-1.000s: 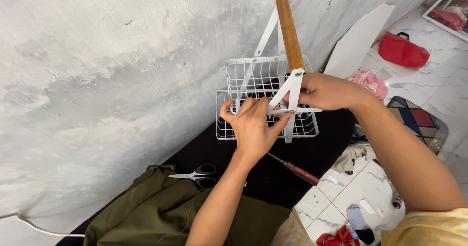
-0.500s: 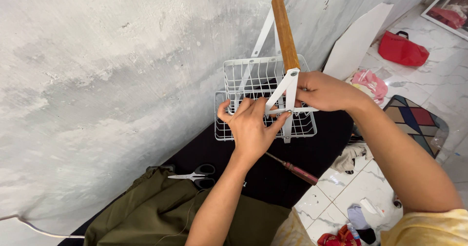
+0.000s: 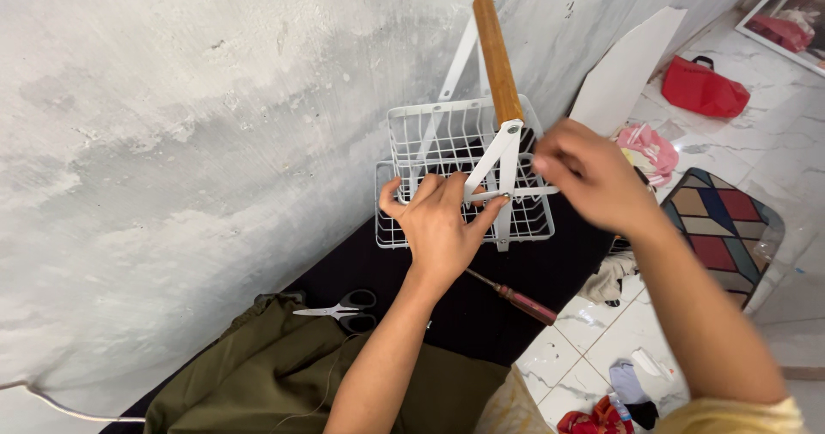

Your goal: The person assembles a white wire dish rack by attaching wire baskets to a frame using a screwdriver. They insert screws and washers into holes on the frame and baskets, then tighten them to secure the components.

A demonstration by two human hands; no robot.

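Both forearms bare, no watch or rings seen on left hand (image 3: 440, 228) or right hand (image 3: 593, 176). Yellow sleeve edge (image 3: 730, 417) at 5 o'clock. Olive-green trousers (image 3: 284, 382) at 7 o'clock.

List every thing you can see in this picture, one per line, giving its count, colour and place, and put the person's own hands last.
wire basket: one, white, on the black cloth against the wall
handle: one, brown wood on white arms, raised above the basket
black cloth: one, under the basket
scissors: one pair, black grips, on the cloth near the olive fabric
screwdriver: one, dark red grip, on the cloth below the basket
olive fabric: one, bottom centre
red bag: one, on the floor, upper right
patterned cushion: one, multicoloured, right
white board: one, leaning on the wall
left hand: pressed on the basket's front wire
right hand: blurred, at the basket's right side
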